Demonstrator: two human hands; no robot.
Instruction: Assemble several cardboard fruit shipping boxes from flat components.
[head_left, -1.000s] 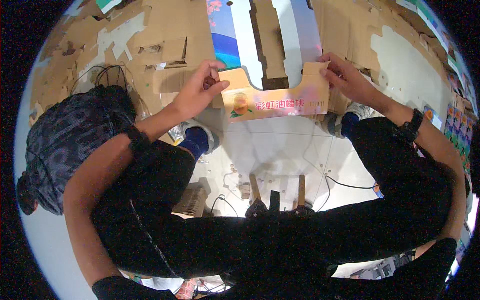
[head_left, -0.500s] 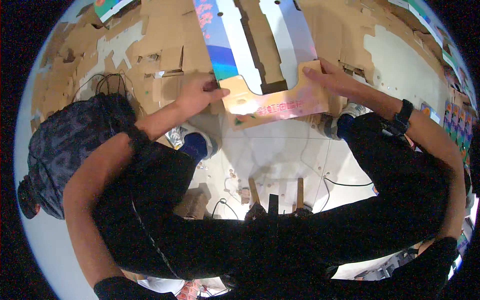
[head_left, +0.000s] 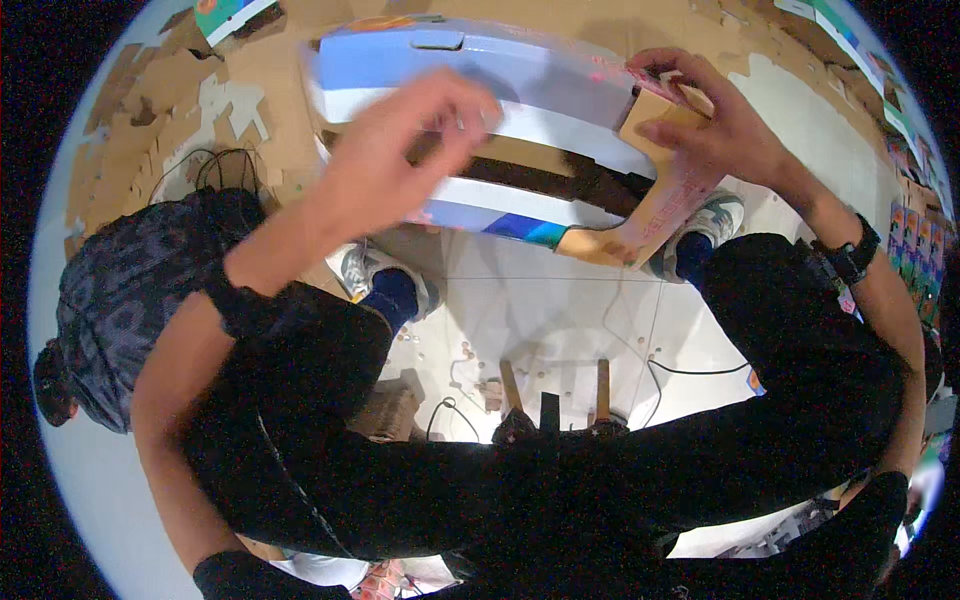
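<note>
The right hand (head_left: 735,130) is gripping the printed fruit carton (head_left: 560,82) by its orange end panel (head_left: 645,228); the blurred left hand (head_left: 400,150) is hanging loosely open above. The carton is sitting crosswise ahead of the shoes (head_left: 717,213); steadying both ends seems best.

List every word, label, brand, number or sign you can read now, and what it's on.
Orange end panel of the open carton: pink-red lettering, too blurred and slanted to quote.
Colourful packages, right edge: any print too small to read.
Nothing else legible.
</note>
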